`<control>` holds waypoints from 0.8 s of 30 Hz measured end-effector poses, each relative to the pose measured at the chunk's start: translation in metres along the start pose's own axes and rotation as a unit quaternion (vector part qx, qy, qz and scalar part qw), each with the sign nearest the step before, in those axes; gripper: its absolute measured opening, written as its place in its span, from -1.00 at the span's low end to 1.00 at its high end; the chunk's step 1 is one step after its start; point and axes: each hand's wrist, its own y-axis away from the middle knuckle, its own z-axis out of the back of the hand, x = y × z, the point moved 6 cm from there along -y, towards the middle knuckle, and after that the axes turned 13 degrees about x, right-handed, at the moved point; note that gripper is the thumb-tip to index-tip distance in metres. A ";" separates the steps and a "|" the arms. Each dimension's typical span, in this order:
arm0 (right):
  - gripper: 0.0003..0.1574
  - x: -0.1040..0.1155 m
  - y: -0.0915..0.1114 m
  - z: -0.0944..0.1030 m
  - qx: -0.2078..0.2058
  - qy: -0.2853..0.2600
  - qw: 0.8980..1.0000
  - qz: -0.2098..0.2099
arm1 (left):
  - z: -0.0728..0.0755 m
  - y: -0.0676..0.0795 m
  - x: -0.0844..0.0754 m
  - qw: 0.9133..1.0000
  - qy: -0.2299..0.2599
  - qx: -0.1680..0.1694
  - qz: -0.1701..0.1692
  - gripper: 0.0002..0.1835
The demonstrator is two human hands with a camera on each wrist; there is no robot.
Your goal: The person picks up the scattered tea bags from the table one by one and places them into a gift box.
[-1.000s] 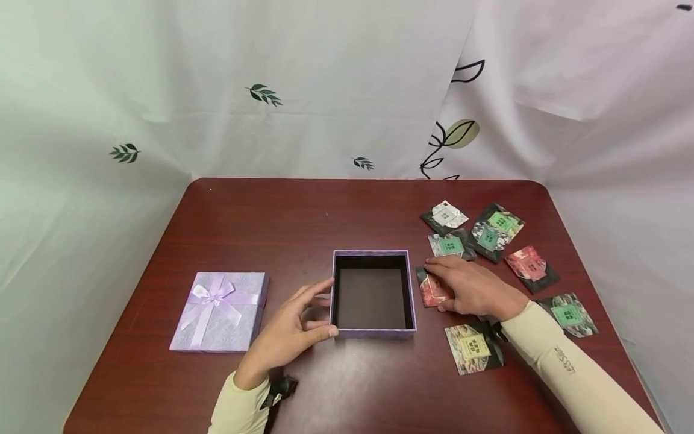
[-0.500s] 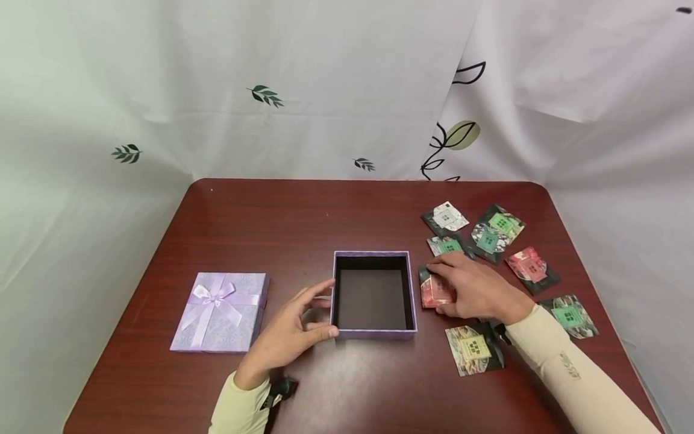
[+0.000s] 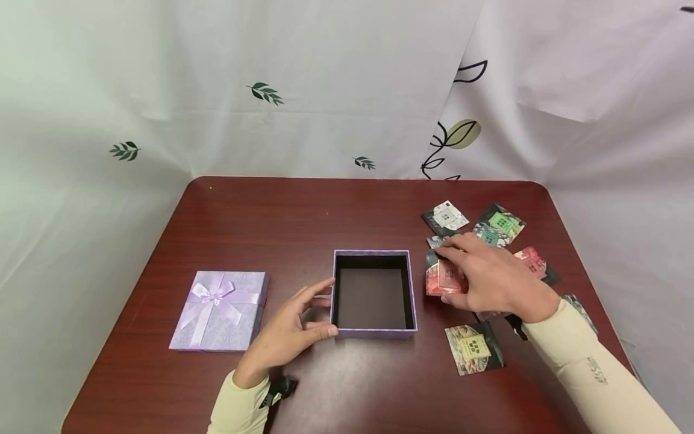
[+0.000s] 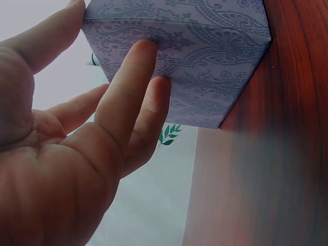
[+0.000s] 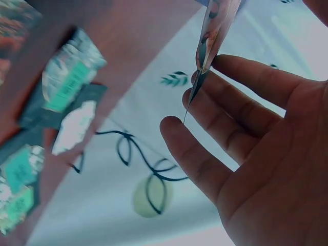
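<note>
My left hand (image 3: pixel 293 331) touches the left side of an open square box (image 3: pixel 374 331) with a purple rim and dark inside. In the left wrist view, its fairly straight fingers (image 4: pixel 128 77) rest against the box's patterned lilac wall (image 4: pixel 205 61). Right of the box, my right hand (image 3: pixel 493 274) pinches a red-and-black sachet (image 3: pixel 444 278) between thumb and fingertips. The right wrist view shows that sachet (image 5: pixel 215 31) edge-on at the fingertips, with the thumb mostly out of frame.
A lilac box lid (image 3: pixel 222 313) with a ribbon bow lies at the left. Several more sachets lie on the right of the table: white (image 3: pixel 446 217), green (image 3: pixel 504 223), red (image 3: pixel 531 262) and yellow (image 3: pixel 473 348). White curtains (image 3: pixel 325 90) hang close around the table.
The right hand has gripped the red sachet and raised it from the table, shifting slightly away and to the right. The left hand and box have stayed in place.
</note>
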 end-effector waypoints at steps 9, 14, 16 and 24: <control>0.05 0.026 -0.010 0.041 -0.042 0.013 0.998 0.044 | 0.000 0.000 -0.001 1.000 0.002 0.002 0.006 -0.07; 0.05 0.055 -0.026 0.049 -0.030 0.013 0.996 0.078 | 0.001 0.000 -0.002 1.000 0.002 0.003 0.006 -0.07; 0.05 0.067 -0.033 0.048 -0.031 0.021 0.995 0.098 | 0.001 0.000 -0.002 1.000 0.004 0.004 0.005 -0.06; -0.07 0.103 -0.063 0.028 -0.007 0.041 0.989 0.144 | 0.000 -0.001 0.002 1.000 0.008 0.009 0.005 -0.07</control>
